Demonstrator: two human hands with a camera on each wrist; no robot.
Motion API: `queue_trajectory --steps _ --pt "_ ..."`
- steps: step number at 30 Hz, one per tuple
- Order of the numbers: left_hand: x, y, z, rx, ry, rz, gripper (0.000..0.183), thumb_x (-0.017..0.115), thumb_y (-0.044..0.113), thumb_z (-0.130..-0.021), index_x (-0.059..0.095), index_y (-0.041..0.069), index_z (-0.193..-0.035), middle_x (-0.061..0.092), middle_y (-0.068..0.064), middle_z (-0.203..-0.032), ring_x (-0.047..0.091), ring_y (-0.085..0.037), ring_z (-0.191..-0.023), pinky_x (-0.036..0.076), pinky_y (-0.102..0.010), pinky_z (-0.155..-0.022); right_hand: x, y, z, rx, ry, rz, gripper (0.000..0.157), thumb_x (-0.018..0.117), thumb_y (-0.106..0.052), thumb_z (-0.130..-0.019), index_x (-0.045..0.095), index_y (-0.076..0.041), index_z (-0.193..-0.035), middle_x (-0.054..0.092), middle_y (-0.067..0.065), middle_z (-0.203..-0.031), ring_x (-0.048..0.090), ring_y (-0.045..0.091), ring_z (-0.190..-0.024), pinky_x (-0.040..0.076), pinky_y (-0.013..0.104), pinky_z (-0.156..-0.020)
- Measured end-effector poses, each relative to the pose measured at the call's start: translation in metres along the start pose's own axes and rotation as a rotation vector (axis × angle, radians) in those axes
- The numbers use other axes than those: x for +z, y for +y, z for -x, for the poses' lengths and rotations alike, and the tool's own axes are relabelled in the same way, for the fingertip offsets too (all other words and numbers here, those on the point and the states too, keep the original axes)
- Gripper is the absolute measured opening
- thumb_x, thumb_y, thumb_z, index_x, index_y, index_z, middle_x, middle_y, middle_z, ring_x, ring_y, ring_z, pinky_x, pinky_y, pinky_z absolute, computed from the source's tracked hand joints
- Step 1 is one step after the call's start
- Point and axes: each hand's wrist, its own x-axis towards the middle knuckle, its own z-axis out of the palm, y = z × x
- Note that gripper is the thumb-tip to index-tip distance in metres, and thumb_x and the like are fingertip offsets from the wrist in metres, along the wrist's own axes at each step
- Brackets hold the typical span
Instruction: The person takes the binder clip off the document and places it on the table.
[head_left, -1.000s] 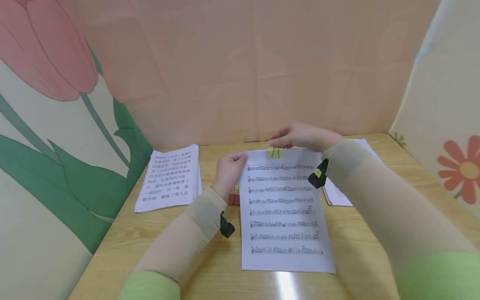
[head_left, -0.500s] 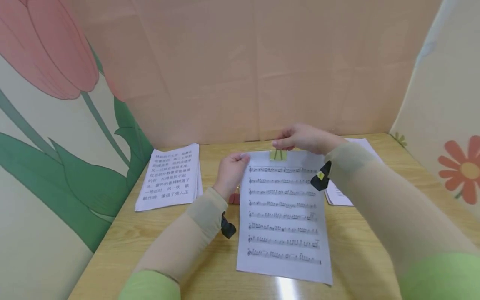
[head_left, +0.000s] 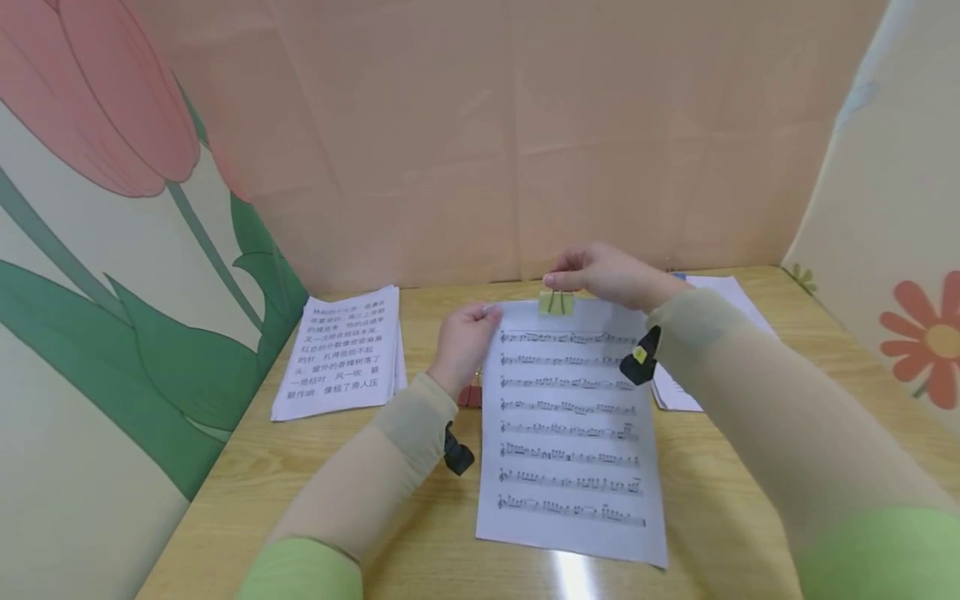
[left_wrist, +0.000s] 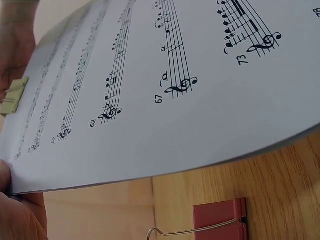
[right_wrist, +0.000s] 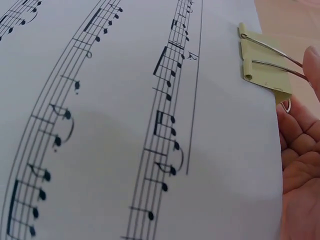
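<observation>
A stack of sheet music is held up in front of me, tilted over the table. My left hand pinches its upper left corner between thumb and fingers. On the middle of the top edge sits a yellow-green binder clip, its body over the paper in the right wrist view. My right hand pinches the clip's wire handles from above; in the right wrist view the thumb lies at the ends of the handles. Behind the paper's left edge, a red binder clip rests on the table, partly hidden.
Printed text sheets lie stacked at the back left of the wooden table. Another paper stack lies at the back right, partly behind my right arm. A pinkish sheet covers the wall behind the table.
The yellow-green clip and the sheet music have shifted slightly right. The paper's lower right corner has dropped a little toward me. Both hands keep their hold.
</observation>
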Motion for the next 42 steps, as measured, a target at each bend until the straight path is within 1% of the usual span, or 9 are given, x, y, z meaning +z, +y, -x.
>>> queue_trajectory --steps 5,10,14,17,20,26,30,38,42 --pt "-0.001 0.000 0.000 -0.013 -0.005 0.003 0.020 0.060 0.026 -0.096 0.073 0.012 -0.100 0.069 -0.003 -0.088 0.065 -0.020 -0.076 0.054 -0.031 -0.068 -0.005 -0.003 0.003 -0.027 0.068 0.004 0.048 0.065 -0.050 -0.088 0.060 -0.010 -0.115 0.058 0.009 -0.121 0.047 0.028 -0.117 0.033 0.053 -0.101" --pt "-0.001 -0.001 0.000 -0.028 -0.006 0.000 0.020 0.060 0.026 -0.096 0.073 0.012 -0.099 0.069 -0.003 -0.087 0.065 -0.021 -0.076 0.054 -0.032 -0.068 -0.011 -0.004 0.010 -0.044 0.133 -0.042 0.052 0.064 -0.053 -0.087 0.059 -0.010 -0.115 0.058 0.009 -0.119 0.048 0.028 -0.115 0.033 0.054 -0.101" --pt "0.000 -0.002 -0.001 -0.036 -0.004 -0.004 0.019 0.060 0.026 -0.096 0.073 0.013 -0.099 0.069 -0.002 -0.088 0.066 -0.021 -0.077 0.055 -0.032 -0.069 -0.016 -0.002 0.015 -0.073 0.164 -0.106 0.046 0.064 -0.043 -0.091 0.057 -0.005 -0.116 0.058 0.012 -0.115 0.052 0.028 -0.110 0.039 0.050 -0.098" --pt "0.000 -0.002 -0.002 -0.050 0.001 -0.001 0.019 0.060 0.027 -0.096 0.073 0.014 -0.100 0.069 -0.002 -0.088 0.066 -0.021 -0.077 0.055 -0.032 -0.069 -0.017 0.000 0.020 -0.088 0.178 -0.120 0.042 0.063 -0.039 -0.093 0.057 -0.004 -0.116 0.058 0.012 -0.113 0.051 0.027 -0.109 0.038 0.048 -0.097" --pt "0.000 -0.002 -0.004 -0.073 0.005 0.010 0.020 0.059 0.028 -0.096 0.073 0.014 -0.102 0.069 -0.002 -0.087 0.066 -0.021 -0.076 0.055 -0.032 -0.069 -0.017 0.006 0.027 -0.093 0.179 -0.139 0.042 0.064 -0.039 -0.092 0.058 -0.004 -0.115 0.058 0.014 -0.115 0.048 0.026 -0.111 0.034 0.050 -0.098" --pt "-0.002 -0.004 -0.010 -0.120 -0.005 0.036 0.021 0.058 0.032 -0.096 0.072 0.018 -0.106 0.070 -0.003 -0.088 0.066 -0.020 -0.080 0.052 -0.034 -0.076 -0.011 0.019 0.035 -0.104 0.186 -0.207 0.043 0.067 -0.038 -0.090 0.060 -0.001 -0.113 0.060 0.012 -0.106 0.050 0.025 -0.102 0.036 0.042 -0.092" --pt "-0.003 -0.008 -0.017 -0.121 0.004 0.040 0.022 0.059 0.032 -0.096 0.071 0.017 -0.107 0.070 -0.003 -0.088 0.066 -0.019 -0.082 0.051 -0.034 -0.081 -0.005 0.030 0.043 -0.098 0.162 -0.232 0.042 0.066 -0.035 -0.092 0.059 0.001 -0.113 0.059 0.010 -0.104 0.049 0.026 -0.100 0.036 0.042 -0.091" --pt "-0.003 -0.012 -0.031 -0.120 0.033 -0.020 0.024 0.060 0.031 -0.096 0.071 0.012 -0.107 0.069 -0.003 -0.088 0.063 -0.018 -0.085 0.049 -0.034 -0.085 0.013 0.055 0.062 -0.085 0.076 -0.208 0.049 0.062 -0.038 -0.093 0.056 0.002 -0.121 0.062 0.010 -0.111 0.052 0.025 -0.103 0.039 0.045 -0.091" --pt "0.000 -0.017 -0.039 -0.110 0.042 -0.029 0.026 0.060 0.031 -0.095 0.072 0.010 -0.106 0.070 -0.004 -0.088 0.063 -0.018 -0.084 0.049 -0.034 -0.085 0.023 0.067 0.071 -0.045 0.051 -0.178 0.051 0.062 -0.041 -0.093 0.055 0.000 -0.123 0.062 0.011 -0.114 0.053 0.026 -0.108 0.040 0.044 -0.094"
